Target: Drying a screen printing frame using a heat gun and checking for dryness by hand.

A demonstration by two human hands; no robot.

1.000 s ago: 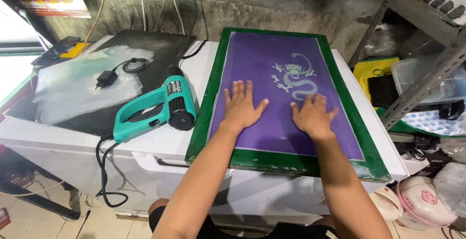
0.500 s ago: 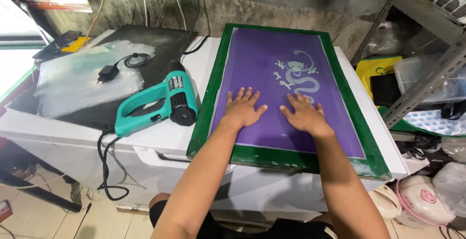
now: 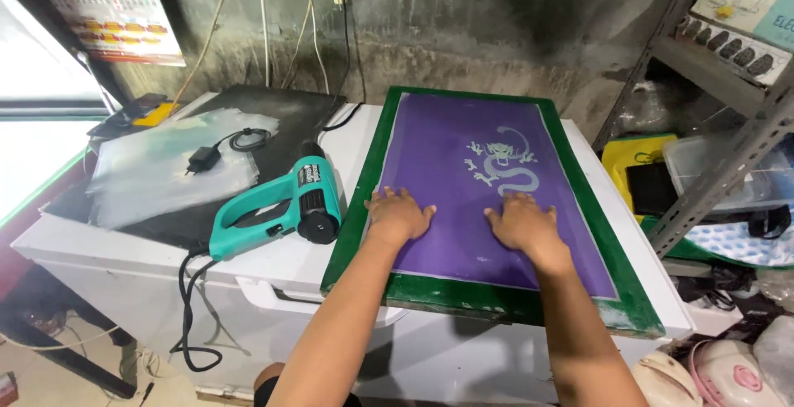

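Observation:
A green-framed printing screen (image 3: 362, 175) with purple mesh and a pale dragon design (image 3: 500, 165) lies flat on a white chest-like surface (image 3: 273, 270). My left hand (image 3: 398, 213) presses palm down on the mesh near its front left, fingers spread. My right hand (image 3: 518, 221) lies flat on the mesh just below the dragon, fingers together and apart from the left hand. Neither hand holds anything.
A teal heat gun (image 3: 281, 203) lies left of the frame, its black cord hanging over the front edge. Behind it, clear plastic sheets (image 3: 157, 171) and a black plug adapter (image 3: 204, 157) rest on a dark board. A metal shelf rack (image 3: 728, 126) stands at right.
Both hands have slid toward me along the mesh, away from the dragon design. The screen and heat gun have stayed in place.

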